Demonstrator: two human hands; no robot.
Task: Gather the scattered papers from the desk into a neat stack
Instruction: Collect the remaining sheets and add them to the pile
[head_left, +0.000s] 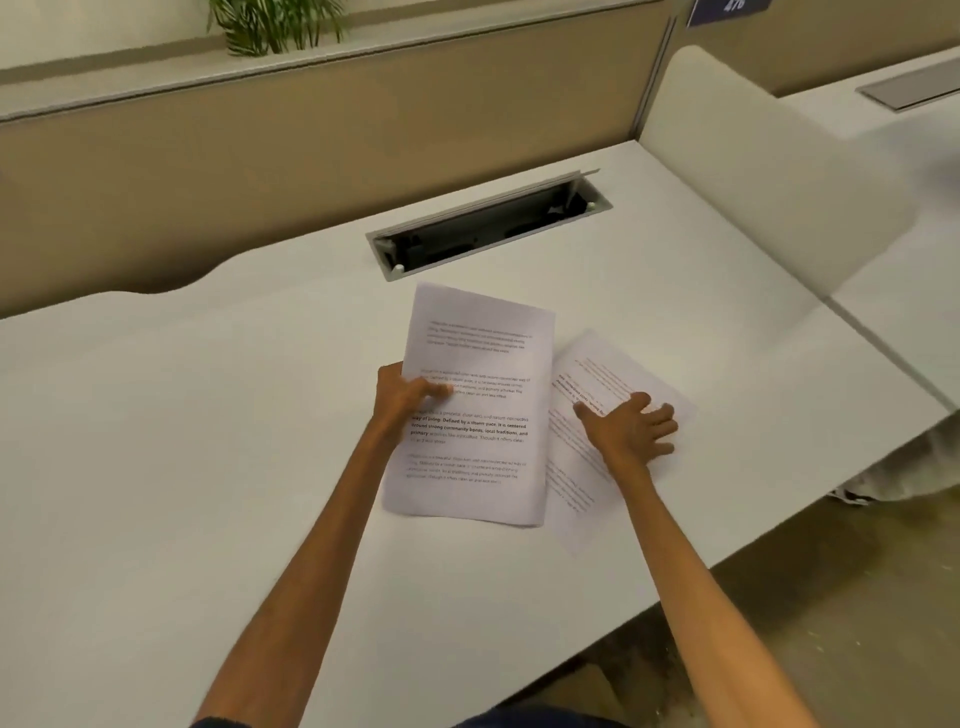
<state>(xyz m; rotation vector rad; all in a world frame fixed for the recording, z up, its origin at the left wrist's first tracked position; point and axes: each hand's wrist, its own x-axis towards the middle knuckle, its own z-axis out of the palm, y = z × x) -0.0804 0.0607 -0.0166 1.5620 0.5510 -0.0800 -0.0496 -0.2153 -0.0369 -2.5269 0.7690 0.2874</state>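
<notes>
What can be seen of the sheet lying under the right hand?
The angled sheet is white printed paper with lines of dark text, lying flat on the white desk, turned askew to the sheets held in the left hand. Its left part is hidden beneath those sheets. The right hand rests palm down on it, fingers spread.

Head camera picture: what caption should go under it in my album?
Left hand holds printed pages while right hand presses a sheet on the desk.
</notes>
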